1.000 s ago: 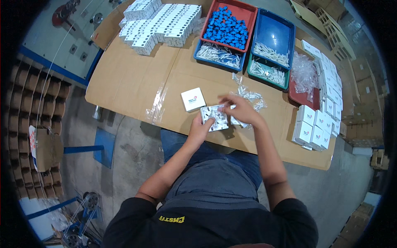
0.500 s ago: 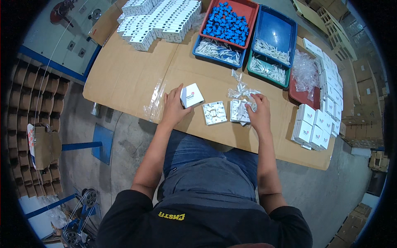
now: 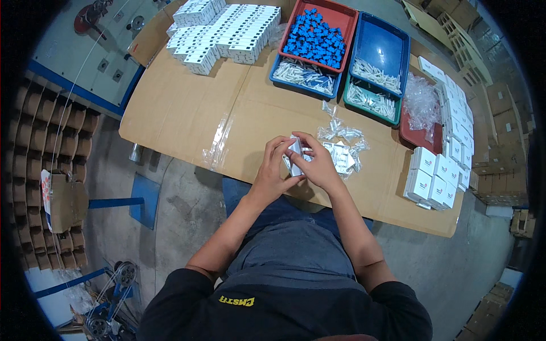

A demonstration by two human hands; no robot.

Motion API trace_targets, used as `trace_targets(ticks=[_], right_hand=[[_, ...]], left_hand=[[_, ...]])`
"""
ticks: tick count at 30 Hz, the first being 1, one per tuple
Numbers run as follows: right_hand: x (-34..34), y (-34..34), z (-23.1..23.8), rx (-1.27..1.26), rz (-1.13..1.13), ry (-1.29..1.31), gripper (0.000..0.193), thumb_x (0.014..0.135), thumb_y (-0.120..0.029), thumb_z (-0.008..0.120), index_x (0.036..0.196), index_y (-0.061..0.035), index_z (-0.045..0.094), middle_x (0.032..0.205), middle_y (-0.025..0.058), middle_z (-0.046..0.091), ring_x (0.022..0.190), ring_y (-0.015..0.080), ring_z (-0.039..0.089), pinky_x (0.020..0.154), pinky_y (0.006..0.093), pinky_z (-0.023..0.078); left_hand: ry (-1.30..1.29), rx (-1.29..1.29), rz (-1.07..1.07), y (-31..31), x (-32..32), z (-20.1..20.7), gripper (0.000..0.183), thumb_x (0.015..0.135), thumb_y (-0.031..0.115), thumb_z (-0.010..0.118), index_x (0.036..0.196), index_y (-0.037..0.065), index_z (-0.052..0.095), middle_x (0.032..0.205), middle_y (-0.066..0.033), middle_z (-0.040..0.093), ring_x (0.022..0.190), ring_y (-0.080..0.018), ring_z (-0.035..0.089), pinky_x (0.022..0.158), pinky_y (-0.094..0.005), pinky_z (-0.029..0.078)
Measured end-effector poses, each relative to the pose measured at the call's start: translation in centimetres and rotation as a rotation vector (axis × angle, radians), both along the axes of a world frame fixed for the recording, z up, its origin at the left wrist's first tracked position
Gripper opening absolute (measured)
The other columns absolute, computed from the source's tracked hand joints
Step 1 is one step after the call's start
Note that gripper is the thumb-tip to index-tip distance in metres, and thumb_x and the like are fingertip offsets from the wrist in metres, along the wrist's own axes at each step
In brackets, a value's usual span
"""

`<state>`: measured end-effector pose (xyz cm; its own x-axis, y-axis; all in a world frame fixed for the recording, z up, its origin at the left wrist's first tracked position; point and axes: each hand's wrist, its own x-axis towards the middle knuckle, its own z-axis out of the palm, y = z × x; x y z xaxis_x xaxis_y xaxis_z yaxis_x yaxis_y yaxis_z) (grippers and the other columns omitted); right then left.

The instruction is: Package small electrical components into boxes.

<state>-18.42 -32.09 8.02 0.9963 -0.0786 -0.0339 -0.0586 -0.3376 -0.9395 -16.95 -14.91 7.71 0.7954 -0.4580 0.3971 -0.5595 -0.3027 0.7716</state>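
Above the near edge of the cardboard-covered table, my left hand (image 3: pixel 271 175) is closed around a small flat white box (image 3: pixel 294 158), which is tilted up on edge. From the other side, the fingers and thumb of my right hand (image 3: pixel 319 168) close on the same box. My fingers hide much of it. A white square part (image 3: pixel 307 154) shows in a sliver behind the fingers. Just right of my right hand lies another white square piece (image 3: pixel 340 157) with moulded detail. Crumpled clear plastic bags (image 3: pixel 345 134) with small whitish contents lie beside it.
At the back stand a red tray (image 3: pixel 348 23) of blue parts and blue (image 3: pixel 405 42) and green (image 3: pixel 352 102) trays of white plugs. Stacked white boxes fill the far left (image 3: pixel 247 34) and right (image 3: pixel 430 182). Clear plastic (image 3: pixel 422 102) sits in a red tray (image 3: pixel 410 138).
My left hand has brought the white box rightward to the middle and tipped it up. My right hand has left the plastic bag and square piece, moved left and taken hold of the box.
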Motion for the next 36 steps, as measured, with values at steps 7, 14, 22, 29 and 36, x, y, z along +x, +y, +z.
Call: trace_targets(ticks=[7,14,22,29,36], right_hand=[[-2.6,-1.2,2.6,-0.151,0.159,-0.305,0.058,0.085,-0.026,0.078,0.136,-0.0044,0.059,0.135,0.0205,0.053,0.126,0.0371,0.054,0.107,0.0418,0.044],[-3.4,0.0,0.6,-0.249,0.233,-0.446,0.065,0.092,-0.041,0.071,0.139,0.0013,0.055,0.137,0.0256,0.051,0.124,0.0427,0.054,0.106,0.0466,0.044],[-4.4,-0.2,-1.0,-0.255,0.15,-0.476,0.065,0.104,-0.048,0.053,0.139,0.0071,0.056,0.136,0.0278,0.054,0.125,0.0417,0.056,0.106,0.0451,0.045],[-3.7,-2.7,-1.3,0.445,-0.206,-0.36,0.063,0.111,-0.046,0.038,0.146,0.0057,0.048,0.143,0.0184,0.056,0.13,0.0271,0.055,0.113,0.0405,0.04],[-4.3,-8.4,-3.2,-0.551,-0.39,-0.291,0.051,0.092,-0.016,0.075,0.137,0.0007,0.057,0.14,0.0237,0.054,0.131,0.0408,0.052,0.112,0.043,0.04]], left_hand=[[1.138,-0.638,-0.023,-0.9,-1.7,-0.5,0.078,0.102,0.072,0.038,0.155,0.015,0.034,0.142,-0.009,0.049,0.12,-0.0231,0.06,0.096,-0.037,0.053],[1.59,-0.84,-0.222,-2.1,-2.4,0.9,0.062,0.105,0.067,0.036,0.141,0.019,0.052,0.124,-0.001,0.063,0.115,-0.0161,0.062,0.096,-0.0347,0.052],[1.576,-1.059,-0.121,-3.7,-4.0,0.6,0.048,0.108,0.056,0.044,0.14,0.021,0.054,0.124,0.0026,0.063,0.114,-0.0132,0.06,0.099,-0.0357,0.048],[1.635,-1.206,-0.306,-2.9,-3.3,-2.1,0.064,0.109,0.06,0.03,0.144,0.011,0.05,0.136,-0.0176,0.062,0.12,-0.0326,0.064,0.106,-0.0486,0.049],[1.502,-0.978,-0.348,-1.9,-1.6,-0.6,0.054,0.108,0.037,0.038,0.159,0.02,0.032,0.141,-0.0231,0.059,0.123,-0.0367,0.064,0.104,-0.0501,0.052]])
